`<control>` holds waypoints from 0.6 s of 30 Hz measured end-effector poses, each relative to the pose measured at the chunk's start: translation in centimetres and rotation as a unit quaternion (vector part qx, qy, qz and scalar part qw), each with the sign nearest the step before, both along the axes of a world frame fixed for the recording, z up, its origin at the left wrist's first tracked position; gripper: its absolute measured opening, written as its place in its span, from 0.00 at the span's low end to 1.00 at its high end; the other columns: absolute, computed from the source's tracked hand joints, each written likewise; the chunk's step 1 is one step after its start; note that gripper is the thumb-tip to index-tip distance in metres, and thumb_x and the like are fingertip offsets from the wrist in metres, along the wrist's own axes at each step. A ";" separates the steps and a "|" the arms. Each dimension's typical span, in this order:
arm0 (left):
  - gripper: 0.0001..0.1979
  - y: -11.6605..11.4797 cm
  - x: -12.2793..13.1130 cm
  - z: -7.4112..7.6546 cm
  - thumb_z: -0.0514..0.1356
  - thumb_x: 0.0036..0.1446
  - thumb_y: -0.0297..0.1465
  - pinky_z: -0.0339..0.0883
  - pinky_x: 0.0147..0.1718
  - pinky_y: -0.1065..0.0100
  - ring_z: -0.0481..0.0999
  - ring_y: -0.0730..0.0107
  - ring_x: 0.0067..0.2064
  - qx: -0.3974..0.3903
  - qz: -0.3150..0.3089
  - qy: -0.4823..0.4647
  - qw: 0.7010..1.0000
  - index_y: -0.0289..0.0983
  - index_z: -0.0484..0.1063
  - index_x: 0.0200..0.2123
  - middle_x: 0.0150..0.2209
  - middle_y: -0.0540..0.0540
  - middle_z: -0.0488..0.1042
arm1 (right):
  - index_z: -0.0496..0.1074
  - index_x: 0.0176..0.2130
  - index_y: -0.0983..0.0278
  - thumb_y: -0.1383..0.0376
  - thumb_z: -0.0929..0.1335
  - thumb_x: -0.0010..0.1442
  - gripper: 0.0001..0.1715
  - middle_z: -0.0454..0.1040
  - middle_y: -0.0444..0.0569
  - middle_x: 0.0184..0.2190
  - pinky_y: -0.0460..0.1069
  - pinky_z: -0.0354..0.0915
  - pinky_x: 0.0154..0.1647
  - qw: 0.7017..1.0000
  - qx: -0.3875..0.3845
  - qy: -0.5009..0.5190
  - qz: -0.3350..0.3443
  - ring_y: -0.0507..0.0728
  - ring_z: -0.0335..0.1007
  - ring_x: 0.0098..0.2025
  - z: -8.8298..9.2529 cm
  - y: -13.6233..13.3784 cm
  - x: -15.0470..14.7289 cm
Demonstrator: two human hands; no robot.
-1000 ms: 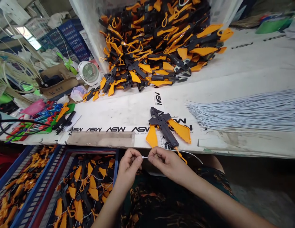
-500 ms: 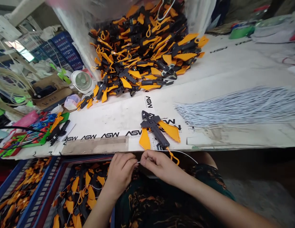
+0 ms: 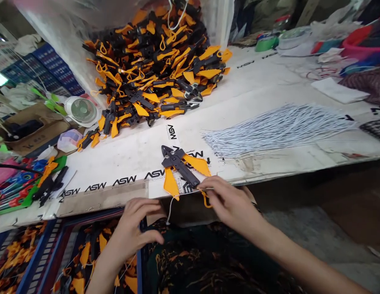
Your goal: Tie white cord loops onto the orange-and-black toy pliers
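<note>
A black bird-like toy [image 3: 182, 167] with orange wings lies at the table's front edge, its head pointing away from me. From its near end an orange loop [image 3: 206, 200] hangs over the edge. My right hand [image 3: 231, 200] is bent around that loop, fingertips pinched at the toy's tail; their exact contact is partly hidden. A white cord [image 3: 169, 212] with a knotted end dangles below the left wing. My left hand [image 3: 136, 226] hovers left of the cord, thumb and fingers apart, holding nothing.
A large heap of similar toys [image 3: 147, 73] spills from a clear plastic bag at the back. A bundle of pale cords [image 3: 276, 130] lies to the right. Blue crates [image 3: 57, 253] with more toys stand below left. A small fan [image 3: 82, 110] and a green tray [image 3: 33, 196] are left.
My hands have drawn apart: the left let go of the white cord and opened, while the right moved to the toy's tail loop. The cord's knotted end now hangs free. The view has shifted right.
</note>
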State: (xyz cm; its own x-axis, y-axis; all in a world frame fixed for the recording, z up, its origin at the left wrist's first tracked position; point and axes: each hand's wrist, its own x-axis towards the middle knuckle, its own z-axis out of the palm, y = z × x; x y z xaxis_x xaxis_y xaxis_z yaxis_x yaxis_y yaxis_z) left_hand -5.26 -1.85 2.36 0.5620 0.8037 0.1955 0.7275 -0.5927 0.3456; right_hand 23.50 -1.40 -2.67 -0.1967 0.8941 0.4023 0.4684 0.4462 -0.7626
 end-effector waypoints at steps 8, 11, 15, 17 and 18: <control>0.30 3.6 11.4 -3.6 0.58 0.62 0.47 0.39 0.68 0.40 0.56 0.52 0.70 0.047 -0.043 0.020 0.998 0.41 0.63 0.63 0.64 0.39 0.67 | 0.72 0.45 0.59 0.64 0.59 0.71 0.14 0.74 0.50 0.46 0.48 0.70 0.35 0.986 0.012 -0.154 -0.058 0.56 0.76 0.38 -2.6 0.8 2.1; 0.24 4.1 10.1 -4.2 0.58 0.64 0.43 0.36 0.68 0.39 0.59 0.53 0.68 0.047 -0.019 0.026 0.998 0.41 0.67 0.59 0.61 0.40 0.70 | 0.71 0.45 0.59 0.65 0.59 0.71 0.13 0.75 0.50 0.43 0.49 0.70 0.42 0.987 0.047 -0.136 -0.076 0.57 0.76 0.41 -1.9 0.6 3.4; 0.22 3.8 7.0 -3.6 0.56 0.66 0.40 0.37 0.68 0.42 0.57 0.54 0.69 0.027 -0.028 0.045 0.998 0.42 0.66 0.61 0.62 0.41 0.70 | 0.71 0.44 0.60 0.64 0.62 0.70 0.09 0.75 0.50 0.42 0.51 0.69 0.44 0.976 0.105 -0.123 -0.144 0.59 0.75 0.42 -1.0 0.8 6.2; 0.24 3.7 6.3 -3.2 0.55 0.67 0.41 0.37 0.68 0.43 0.55 0.54 0.70 0.010 -0.043 0.046 0.998 0.42 0.63 0.64 0.64 0.41 0.67 | 0.72 0.45 0.60 0.65 0.63 0.70 0.08 0.75 0.50 0.42 0.51 0.69 0.44 0.974 0.122 -0.114 -0.153 0.59 0.75 0.43 -0.7 0.9 6.6; 0.25 3.6 6.2 -2.9 0.54 0.67 0.41 0.37 0.68 0.43 0.55 0.55 0.70 0.003 -0.045 0.037 0.998 0.42 0.61 0.64 0.64 0.40 0.66 | 0.72 0.45 0.61 0.66 0.64 0.69 0.08 0.75 0.50 0.43 0.51 0.69 0.45 0.975 0.130 -0.106 -0.148 0.59 0.75 0.44 -0.6 0.9 6.4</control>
